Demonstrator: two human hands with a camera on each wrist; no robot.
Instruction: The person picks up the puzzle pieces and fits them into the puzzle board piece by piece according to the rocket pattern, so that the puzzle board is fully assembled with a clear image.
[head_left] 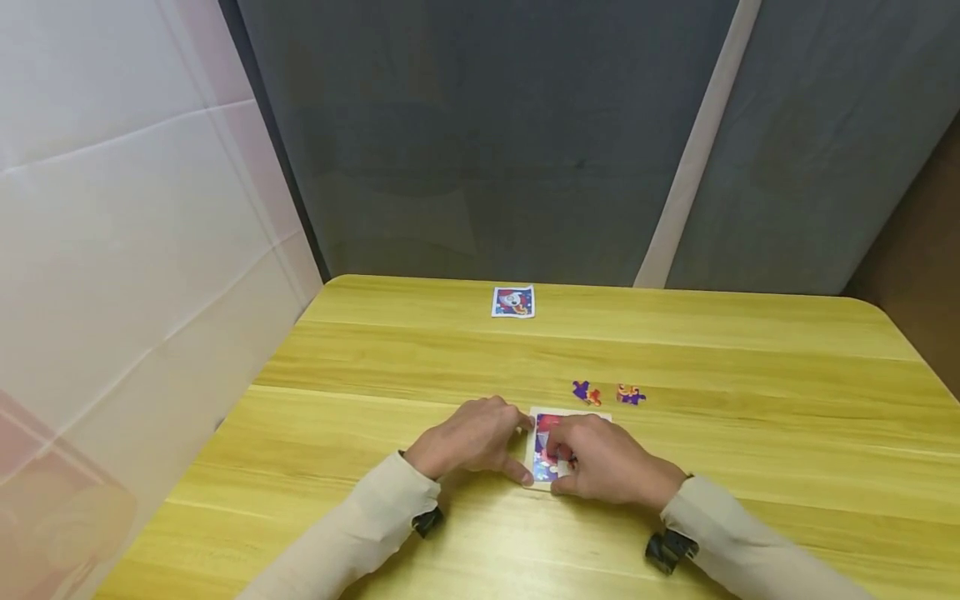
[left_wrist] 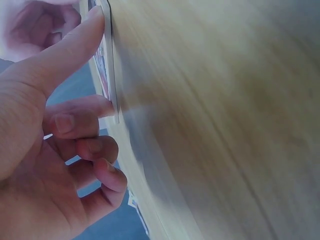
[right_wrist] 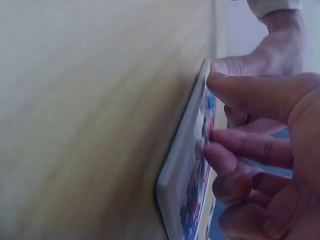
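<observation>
We are watching both hands working at a puzzle tray (head_left: 570, 414) lying flat on the wooden surface (head_left: 750, 467). The left hand (head_left: 468, 440) is steadying the tray's left edge, thumb and fingertips touching it, pinching it lightly. The right hand (head_left: 603, 465) is pressing curled fingers on the picture. Two loose puzzle pieces (head_left: 587, 392) are lying just beyond the tray; a small card (head_left: 513, 302) is sitting well beyond it.
</observation>
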